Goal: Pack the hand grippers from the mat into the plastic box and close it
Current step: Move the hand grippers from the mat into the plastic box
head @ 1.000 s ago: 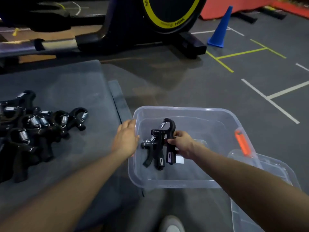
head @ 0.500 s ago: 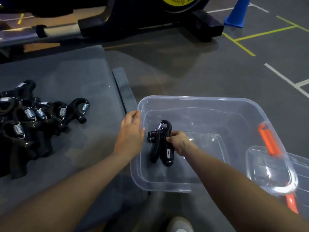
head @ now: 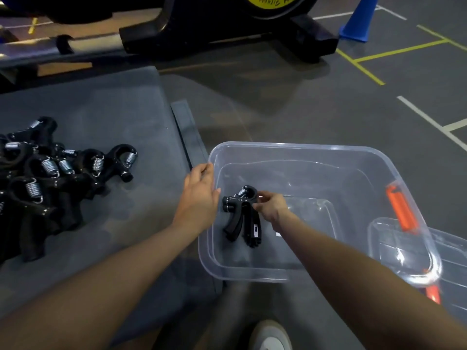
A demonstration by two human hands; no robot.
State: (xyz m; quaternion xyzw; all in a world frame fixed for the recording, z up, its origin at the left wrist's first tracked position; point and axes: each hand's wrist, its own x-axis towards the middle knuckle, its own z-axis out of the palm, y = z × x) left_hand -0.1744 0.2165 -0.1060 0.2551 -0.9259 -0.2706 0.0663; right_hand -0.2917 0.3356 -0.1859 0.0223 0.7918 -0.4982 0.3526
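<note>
A clear plastic box (head: 290, 145) stands open on the floor to the right of a grey mat (head: 113, 109). One black hand gripper (head: 242, 218) with a steel spring lies on the box floor near its left wall. My right hand (head: 271, 207) reaches into the box and pinches the gripper's looped head with its fingertips. My left hand (head: 199, 195) holds the box's left rim, thumb over the edge. A pile of several black hand grippers (head: 50, 178) lies on the mat at the left.
The clear lid (head: 449, 248) lies against the box's right side, by an orange latch (head: 400, 205). An exercise bike base (head: 227, 29) stands behind the mat, and a blue cone (head: 358, 18) at the far right. My shoe (head: 270, 337) shows at the bottom edge.
My right hand has lowered the hand gripper from above the box down onto its floor. My grip has slid from the handles to the looped head. The left hand stays on the rim.
</note>
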